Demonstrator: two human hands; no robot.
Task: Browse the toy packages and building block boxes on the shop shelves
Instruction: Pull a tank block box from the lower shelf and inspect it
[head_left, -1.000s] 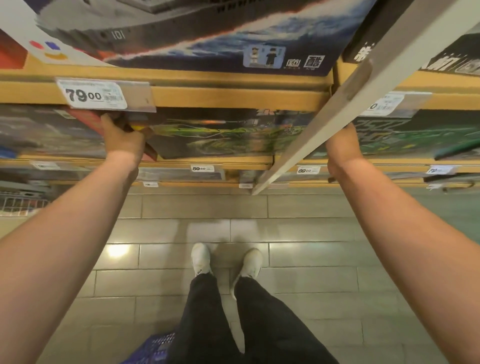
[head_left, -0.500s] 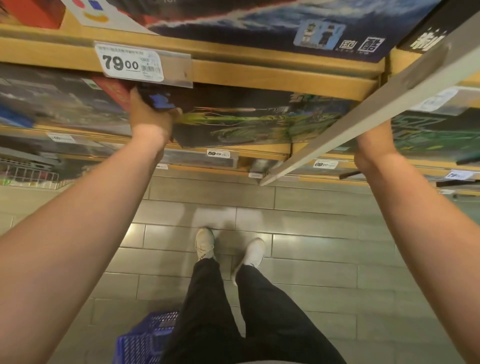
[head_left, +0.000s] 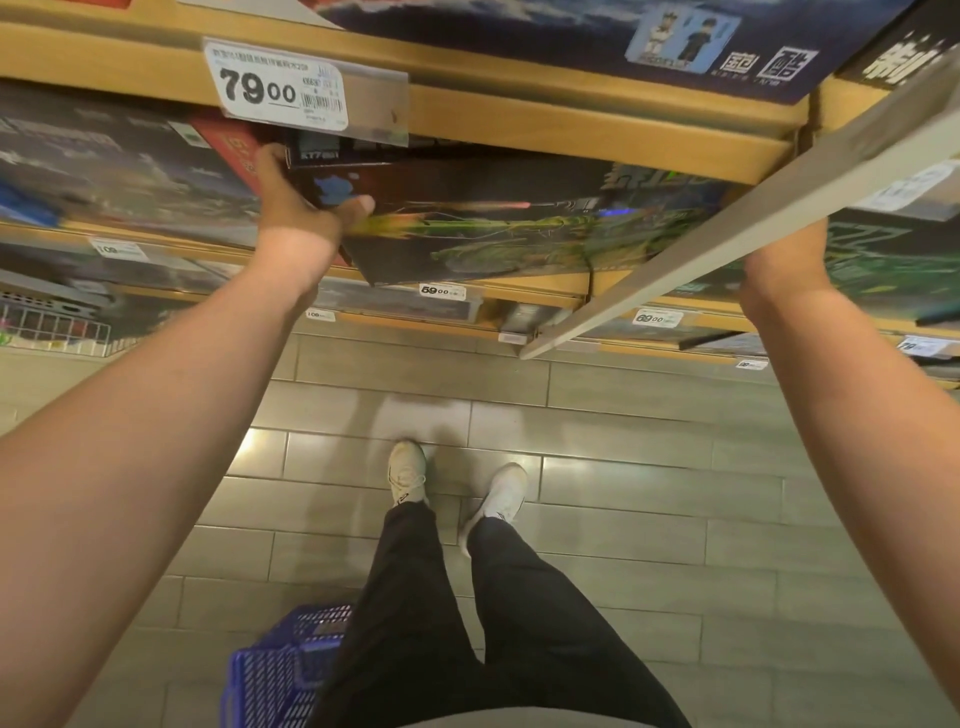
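- Holding the left end of a large dark building block box (head_left: 493, 223), your left hand (head_left: 291, 208) has its thumb on the printed front and its fingers round the box's end; that grip is closed on the box.
- Your right hand (head_left: 784, 254) reaches the box's other end, but a pale upright post (head_left: 727, 218) of the shelving hides the fingers, so you cannot tell whether that grip is spread or closed.
- The box sits on the middle shelf (head_left: 540, 283) below the 79.00 price tag (head_left: 275, 85), its lower left corner tilted out past the shelf edge. It looks partly drawn out, not yet free.
- Judging by this, you are mid-way through inspecting one box. Left to do: pull it clear, read the front, put it back or drop it in the blue basket (head_left: 283, 670) by your feet.
- Other boxes remain untouched: the one on the shelf above (head_left: 571, 31), the blurred ones to the left (head_left: 104, 166), and the lower rows with smaller price tags.
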